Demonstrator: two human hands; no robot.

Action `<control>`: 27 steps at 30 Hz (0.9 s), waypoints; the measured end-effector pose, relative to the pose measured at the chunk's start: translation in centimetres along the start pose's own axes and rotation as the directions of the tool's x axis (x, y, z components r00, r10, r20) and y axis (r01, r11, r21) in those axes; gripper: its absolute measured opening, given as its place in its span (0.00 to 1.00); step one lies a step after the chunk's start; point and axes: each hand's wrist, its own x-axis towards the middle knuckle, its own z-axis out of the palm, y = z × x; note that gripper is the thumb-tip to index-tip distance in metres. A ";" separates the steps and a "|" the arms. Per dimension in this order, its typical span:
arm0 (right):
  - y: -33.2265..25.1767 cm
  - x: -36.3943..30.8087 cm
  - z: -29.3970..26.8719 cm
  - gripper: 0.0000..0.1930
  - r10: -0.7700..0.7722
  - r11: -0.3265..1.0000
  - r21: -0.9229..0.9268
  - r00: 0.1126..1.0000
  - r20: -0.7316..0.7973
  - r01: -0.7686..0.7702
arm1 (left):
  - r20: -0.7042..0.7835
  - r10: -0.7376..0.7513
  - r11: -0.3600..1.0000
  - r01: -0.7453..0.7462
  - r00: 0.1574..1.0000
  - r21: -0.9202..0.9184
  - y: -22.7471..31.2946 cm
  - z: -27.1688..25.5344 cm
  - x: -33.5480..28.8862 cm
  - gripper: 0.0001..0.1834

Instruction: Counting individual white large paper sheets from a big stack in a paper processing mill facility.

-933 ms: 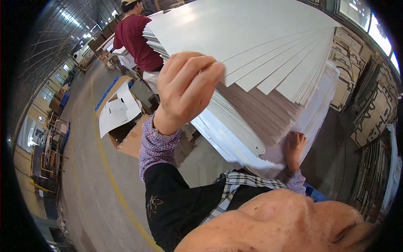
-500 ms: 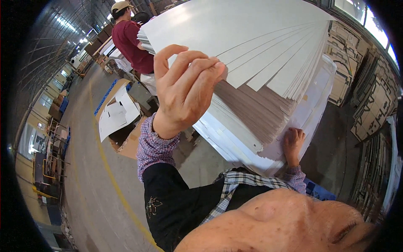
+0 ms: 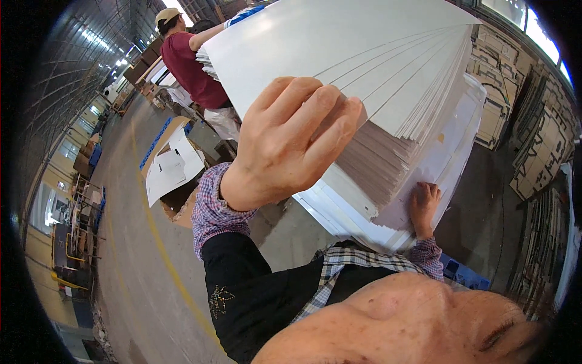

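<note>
A tall stack of large white cardboard sheets (image 3: 315, 36) stands in front of me, its near corners fanned out and its grey-brown layered edges (image 3: 379, 170) showing. My left hand (image 3: 291, 139) is raised over the near left corner, fingers curled closed. Sheet edges run in behind its fingers, which hide most of the grip. On the right, my right hand (image 3: 425, 209) rests with fingers apart on the pale wrapping (image 3: 445, 164) beside the stack's near end.
Across the stack, a co-worker in a dark red shirt (image 3: 188, 67) reaches a blue-gloved hand (image 3: 245, 13) to its far edge. A cardboard box with white scraps (image 3: 173, 173) stands on the floor at left. Cut boards (image 3: 545, 155) lean at right; a blue pallet (image 3: 464, 273) shows below.
My left hand has moved right along the fanned corners, its fingers curling in further and covering some of them. The co-worker's arm now stretches to the far edge. My right hand stays put.
</note>
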 end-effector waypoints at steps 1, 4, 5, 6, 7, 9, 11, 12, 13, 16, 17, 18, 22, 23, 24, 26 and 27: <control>-0.1 0.0 0.0 0.15 0.004 1.000 -0.001 1.000 0.004 -0.004 | -0.027 0.003 1.000 -0.004 1.000 -0.016 0.0 0.4 0.0 0.17; -0.1 0.0 0.0 0.14 0.011 1.000 0.003 1.000 0.005 -0.011 | -0.058 0.018 0.999 -0.019 0.998 -0.027 0.0 0.6 0.4 0.17; -0.2 0.0 0.0 0.14 0.013 1.000 0.007 1.000 0.006 -0.014 | -0.060 0.026 0.999 -0.028 0.998 -0.023 -0.1 0.7 0.5 0.17; -0.1 0.0 0.0 0.14 0.017 1.000 0.006 1.000 0.005 -0.017 | -0.060 0.028 0.999 -0.030 0.998 -0.026 -0.1 0.8 0.4 0.17; -0.1 0.0 0.0 0.14 0.004 1.000 0.006 1.000 0.001 -0.004 | -0.060 0.033 0.999 -0.035 0.998 -0.029 -0.2 0.9 0.4 0.17; -0.2 0.1 -0.1 0.15 -0.004 1.000 0.004 1.000 -0.002 0.004 | -0.058 0.039 0.998 -0.041 0.998 -0.038 -0.1 0.6 0.5 0.17; -0.3 0.2 -0.3 0.15 -0.003 1.000 0.014 1.000 0.015 0.003 | 0.066 -0.050 0.989 0.058 0.997 -0.135 0.2 -0.4 1.1 0.18; -0.3 0.1 -0.3 0.15 -0.001 1.000 0.012 1.000 0.015 0.001 | 0.066 -0.050 0.989 0.058 0.997 -0.138 0.1 -0.6 1.3 0.18; -0.5 0.0 -0.3 0.15 0.017 1.000 0.001 0.999 0.027 -0.017 | 0.098 -0.043 0.972 0.064 0.994 -0.227 0.0 -0.6 1.5 0.18; 0.5 -0.1 0.0 0.13 0.050 0.997 0.050 0.998 0.025 -0.052 | 0.145 -0.033 0.940 0.080 0.989 -0.333 -0.5 -1.0 2.4 0.18; 0.2 0.4 0.0 0.11 0.068 0.991 0.113 0.998 0.010 -0.069 | 0.162 -0.028 0.933 0.084 0.986 -0.350 -0.7 -1.1 2.5 0.18; 0.1 0.9 -0.3 0.11 0.069 0.991 0.112 0.998 0.009 -0.069 | 0.161 -0.027 0.933 0.083 0.986 -0.350 -0.8 -1.2 2.5 0.18; -4.6 7.5 -7.4 0.04 0.146 0.876 0.482 0.939 -0.311 0.024 | 0.188 -0.066 0.924 0.132 0.980 -0.359 -0.8 -0.7 2.9 0.18; -8.5 9.8 -9.9 0.05 0.114 0.865 0.498 0.939 -0.324 0.067 | 0.182 -0.070 0.933 0.129 0.981 -0.336 -0.8 -0.7 2.4 0.19; -12.3 11.7 -12.1 0.06 0.087 0.856 0.507 0.937 -0.339 0.104 | 0.192 -0.069 0.932 0.132 0.979 -0.338 -0.8 -0.8 2.1 0.19; -16.9 14.1 -14.3 0.08 -0.118 0.816 0.467 0.889 -0.443 0.342 | 0.183 -0.063 0.946 0.117 0.981 -0.303 -0.7 -0.8 1.7 0.20; -18.6 14.9 -14.9 0.09 -0.188 0.792 0.464 0.882 -0.433 0.396 | 0.187 -0.061 0.944 0.117 0.980 -0.309 -0.7 -0.9 1.7 0.20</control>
